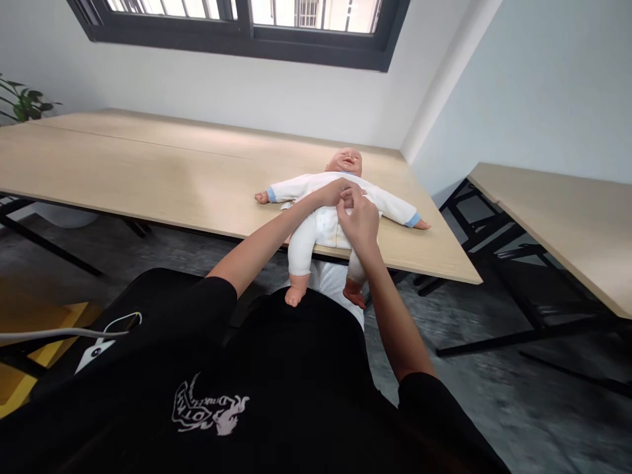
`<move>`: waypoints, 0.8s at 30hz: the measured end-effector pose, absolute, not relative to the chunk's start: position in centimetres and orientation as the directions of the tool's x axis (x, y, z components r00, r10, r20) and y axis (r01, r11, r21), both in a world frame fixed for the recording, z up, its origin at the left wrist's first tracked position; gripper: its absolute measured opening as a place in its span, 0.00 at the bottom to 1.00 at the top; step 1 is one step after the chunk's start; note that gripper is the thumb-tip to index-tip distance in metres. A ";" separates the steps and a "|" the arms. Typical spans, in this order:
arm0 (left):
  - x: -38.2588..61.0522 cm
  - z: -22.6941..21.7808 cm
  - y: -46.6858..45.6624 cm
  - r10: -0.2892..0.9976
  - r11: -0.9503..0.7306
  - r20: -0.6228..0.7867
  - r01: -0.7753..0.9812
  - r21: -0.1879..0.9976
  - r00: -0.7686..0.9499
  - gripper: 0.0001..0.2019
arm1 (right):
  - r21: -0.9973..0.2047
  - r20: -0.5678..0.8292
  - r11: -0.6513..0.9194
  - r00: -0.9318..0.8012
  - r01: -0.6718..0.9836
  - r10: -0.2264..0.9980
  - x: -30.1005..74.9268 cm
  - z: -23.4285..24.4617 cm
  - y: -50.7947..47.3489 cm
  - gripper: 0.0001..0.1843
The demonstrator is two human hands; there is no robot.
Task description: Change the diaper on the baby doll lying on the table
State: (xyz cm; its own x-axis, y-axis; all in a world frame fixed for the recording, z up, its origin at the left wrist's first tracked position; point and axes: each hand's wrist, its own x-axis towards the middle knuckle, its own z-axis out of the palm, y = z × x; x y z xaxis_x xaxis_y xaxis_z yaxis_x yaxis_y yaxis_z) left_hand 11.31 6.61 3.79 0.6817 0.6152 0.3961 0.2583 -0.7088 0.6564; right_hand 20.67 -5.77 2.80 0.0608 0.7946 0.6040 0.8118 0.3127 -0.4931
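A baby doll [316, 227] in a white romper with blue cuffs lies on its back at the near edge of a long wooden table [148, 178]. Its legs hang over the edge toward me. My left hand [336, 192] rests on the doll's chest with fingers curled, pinching the front of the romper. My right hand [359, 220] is just beside it, fingers closed on the same cloth at the chest. The doll's arms are spread out to both sides, and its head points away from me.
A second wooden table [567, 217] stands at the right with black legs under it. A plant [22, 102] sits at the far left by the wall. A window runs above. The floor is grey; a yellow object [29, 349] lies at lower left.
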 end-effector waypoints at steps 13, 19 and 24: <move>0.5 -0.5 0.4 0.818 -0.499 0.565 0.625 0.601 0.110 0.12 | -0.472 0.628 0.377 0.004 0.797 0.778 20.6 2.1 -5.9 0.10; -0.9 -1.6 -0.7 0.864 -0.461 0.407 0.792 0.400 0.297 0.12 | -0.397 0.663 0.372 -0.017 0.839 0.748 20.6 1.8 -6.1 0.10; -0.5 -1.7 -1.4 0.888 -0.358 0.410 0.872 0.334 0.207 0.17 | -0.467 0.651 0.395 0.005 0.791 0.759 20.8 1.8 -6.3 0.12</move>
State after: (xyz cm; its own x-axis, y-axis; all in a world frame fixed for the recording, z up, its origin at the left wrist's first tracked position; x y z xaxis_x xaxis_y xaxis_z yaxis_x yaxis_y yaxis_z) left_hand -0.49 -1.37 -1.71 0.2070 0.8881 0.4105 0.8723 -0.3576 0.3337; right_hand 20.80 -6.34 1.84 0.0053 0.7593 0.6507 0.7911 0.3948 -0.4672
